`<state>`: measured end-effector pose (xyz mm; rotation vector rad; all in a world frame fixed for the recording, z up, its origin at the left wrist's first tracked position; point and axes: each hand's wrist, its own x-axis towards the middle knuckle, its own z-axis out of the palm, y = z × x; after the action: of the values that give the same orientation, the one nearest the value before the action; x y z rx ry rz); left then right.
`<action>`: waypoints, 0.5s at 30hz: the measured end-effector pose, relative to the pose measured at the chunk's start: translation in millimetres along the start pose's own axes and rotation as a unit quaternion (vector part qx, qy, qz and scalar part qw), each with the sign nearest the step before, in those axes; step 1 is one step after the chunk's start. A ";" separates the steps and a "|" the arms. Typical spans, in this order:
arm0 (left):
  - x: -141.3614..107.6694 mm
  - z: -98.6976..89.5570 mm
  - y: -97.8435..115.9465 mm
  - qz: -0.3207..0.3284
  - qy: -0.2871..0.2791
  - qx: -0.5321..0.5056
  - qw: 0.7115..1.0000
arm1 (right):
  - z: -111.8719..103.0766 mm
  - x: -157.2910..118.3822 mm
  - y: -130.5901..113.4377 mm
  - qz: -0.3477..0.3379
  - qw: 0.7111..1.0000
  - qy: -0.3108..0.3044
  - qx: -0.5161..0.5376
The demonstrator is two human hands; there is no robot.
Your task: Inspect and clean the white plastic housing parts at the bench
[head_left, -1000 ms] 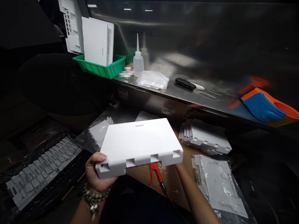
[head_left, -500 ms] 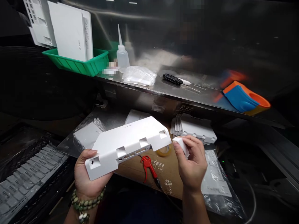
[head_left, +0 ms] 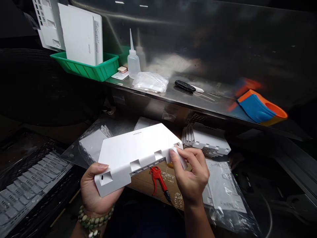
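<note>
A white plastic cover (head_left: 138, 145) marked HUAWEI, with square notches and a row of port openings along its near edge, lies tilted across my left hand (head_left: 97, 185). That hand is closed on the cover's left end, thumb on top and palm beneath. My right hand (head_left: 194, 175) pinches a small white block (head_left: 183, 162) between thumb and fingers, at the cover's right end by the corner notch. Fingers hide most of the block, and its material cannot be made out. Below the cover, a red air blow gun (head_left: 158, 180) lies on the cardboard (head_left: 145, 181).
More white covers are stacked (head_left: 210, 138) at the back right. Bagged parts (head_left: 225, 188) lie at right, and a black crate (head_left: 15, 172) of parts stands left. A shelf (head_left: 223, 105) holds a green bin (head_left: 84, 67), a dropper bottle (head_left: 133, 64) and a tape dispenser (head_left: 262, 107).
My right hand has moved left with the white block, from just beside the cover onto its right end. The cover has shifted slightly to the right in view.
</note>
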<state>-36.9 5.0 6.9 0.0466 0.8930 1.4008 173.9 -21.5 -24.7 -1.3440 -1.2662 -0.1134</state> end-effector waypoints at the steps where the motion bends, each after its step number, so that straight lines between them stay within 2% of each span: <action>1: -0.7 1.0 -0.7 0.000 0.003 -0.004 1.000 | 1.5 -1.1 -2.2 -0.006 1.000 -0.007 0.004; 5: -2.6 4.1 -3.5 0.004 0.012 -0.004 1.000 | 4.6 -6.9 -14.2 -0.024 0.999 -0.035 0.014; 9: -2.4 3.2 -5.3 -0.011 0.004 -0.002 1.000 | 2.3 -12.4 -23.3 0.002 0.995 -0.073 0.066; 12: -2.8 2.0 -6.9 0.003 0.001 -0.001 1.000 | 2.1 -14.4 -24.5 0.014 0.995 -0.063 0.070; 15: -4.5 2.7 -9.1 0.004 0.003 -0.008 1.000 | 5.7 -14.6 -24.0 -0.005 0.997 -0.055 0.049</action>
<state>-27.5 0.3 6.4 0.0338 0.8877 1.4168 148.0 -33.3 -21.3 -1.2737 -1.3540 0.0160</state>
